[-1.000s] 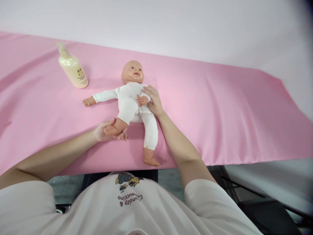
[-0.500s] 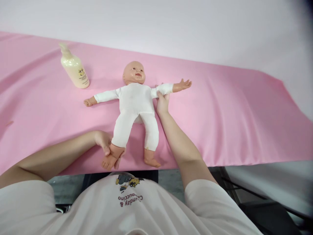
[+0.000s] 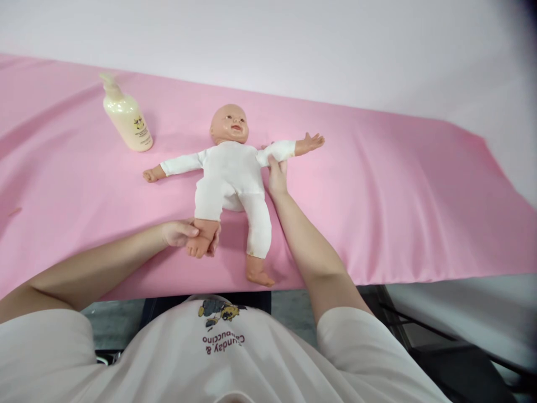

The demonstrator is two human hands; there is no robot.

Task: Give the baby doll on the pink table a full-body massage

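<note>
- Since half a second earlier, the doll's leg on the left-hand side had been pushed up from straight to bent, its foot drawn back toward the body, while its far arm stayed stretched out.
- The surface [image 3: 377, 184], draped in pink cloth, carried everything; the cloth lay in loose folds, and a drag on the doll could, in my judgement, bunch it or pull it toward the near edge.
- The doll [image 3: 230, 168] lay on its back in a white suit between the two sets of fingers, head pointing away from them, its other foot just beside the near edge of the surface.
- The left hand [image 3: 184, 234] had its fingers [image 3: 189, 230] wrapped shut around the doll's bare foot and ankle; a harder push might strain the hip joint or shift the whole body sideways.
- The right hand [image 3: 277, 178] pinched the doll's sleeved upper arm from below, fingers closed on it; if that hold slipped, the arm could flop back across the chest.
- The lotion bottle [image 3: 126, 116] stood tilted well apart from the left fingers, beyond the doll's free arm, close enough for a swung arm to knock it.
</note>
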